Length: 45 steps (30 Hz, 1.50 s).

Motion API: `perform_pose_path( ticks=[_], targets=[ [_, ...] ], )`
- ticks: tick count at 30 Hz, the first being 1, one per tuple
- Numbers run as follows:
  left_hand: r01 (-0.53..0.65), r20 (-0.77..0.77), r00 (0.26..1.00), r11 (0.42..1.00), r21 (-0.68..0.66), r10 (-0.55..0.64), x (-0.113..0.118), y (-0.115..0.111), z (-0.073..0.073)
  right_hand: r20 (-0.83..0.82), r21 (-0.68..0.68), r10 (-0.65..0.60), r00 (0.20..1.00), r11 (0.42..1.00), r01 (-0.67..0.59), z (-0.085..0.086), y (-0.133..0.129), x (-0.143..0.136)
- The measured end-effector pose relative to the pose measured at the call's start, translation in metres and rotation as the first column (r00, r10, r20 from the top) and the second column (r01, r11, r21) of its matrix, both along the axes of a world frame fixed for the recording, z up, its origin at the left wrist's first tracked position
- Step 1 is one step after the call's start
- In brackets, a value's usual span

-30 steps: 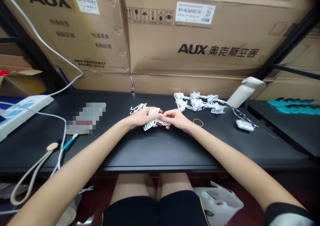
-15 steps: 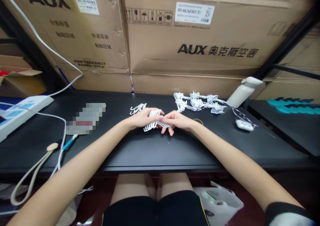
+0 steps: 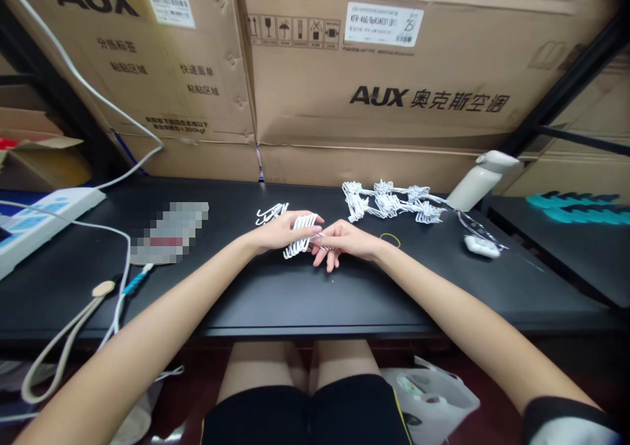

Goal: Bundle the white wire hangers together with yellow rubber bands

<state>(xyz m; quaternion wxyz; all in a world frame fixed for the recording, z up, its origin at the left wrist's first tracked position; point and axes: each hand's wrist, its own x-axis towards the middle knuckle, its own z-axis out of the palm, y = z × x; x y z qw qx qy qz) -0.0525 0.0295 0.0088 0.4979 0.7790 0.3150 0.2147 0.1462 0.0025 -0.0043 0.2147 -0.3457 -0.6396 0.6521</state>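
A bundle of white S-shaped hooks is gripped in my left hand, the thumb laid over it and the hook ends fanned toward the front. My right hand is closed around the other end of the same bundle, its thumb on top and its fingers curled underneath. Part of the bundle is hidden by the fingers. Just behind my left hand lie several loose white hooks. To the right of my right hand a yellow rubber band rests on the black table.
Several tied bundles of white hooks lie at the back right. Beside them are a white bottle and a white earphone case. A power strip and cable are at left. Large cardboard boxes stand behind.
My right hand has shifted slightly and its fingers have opened out a little under the bundle. The rubber band shows more fully. My left hand stays nearly still.
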Motion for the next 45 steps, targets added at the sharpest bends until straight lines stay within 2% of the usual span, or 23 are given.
perform_pose_path(
  ticks=[7, 14, 20, 22, 26, 28, 31, 45],
  targets=[
    [0.031, -0.057, 0.998, 0.999, 0.036, -0.029, 0.0012, -0.0036, 0.0054, 0.058, -0.053, 0.131, 0.99, 0.99, -0.128, 0.0016, -0.002, -0.0013],
    [0.02, -0.051, 0.999, 1.0, 0.014, -0.019, 0.0011, -0.0028, 0.0047, 0.049, -0.033, 0.111, 0.993, 0.993, -0.109, 0.0025, -0.0032, -0.0018],
    [-0.051, -0.002, 0.999, 0.999, -0.013, 0.05, 0.0015, -0.0027, 0.0025, 0.022, -0.026, 0.046, 0.999, 0.999, -0.045, 0.003, -0.0051, -0.0042],
    [-0.076, 0.042, 0.996, 0.995, -0.071, 0.079, 0.0021, -0.0025, 0.0022, 0.008, -0.028, 0.026, 1.0, 0.999, -0.025, 0.0026, -0.0045, -0.0041],
    [-0.067, 0.145, 0.983, 0.957, -0.284, 0.111, 0.0027, -0.0009, 0.0018, -0.032, -0.011, -0.033, 0.999, 0.999, 0.032, 0.0018, -0.0016, -0.0016],
    [-0.034, 0.16, 0.982, 0.931, -0.364, 0.098, 0.002, 0.0002, 0.0017, -0.049, 0.01, -0.069, 0.996, 0.998, 0.07, 0.002, -0.0004, -0.0003],
    [0.012, 0.141, 0.989, 0.911, -0.413, 0.051, 0.0, 0.0013, 0.0014, -0.061, 0.028, -0.104, 0.993, 0.994, 0.106, 0.003, 0.0003, 0.0005],
    [0.06, 0.093, 0.995, 0.935, -0.349, -0.029, -0.0027, 0.0006, 0.0048, 0.031, 0.029, -0.055, 0.998, 0.998, 0.054, 0.0047, -0.0004, 0.0023]
  ],
)
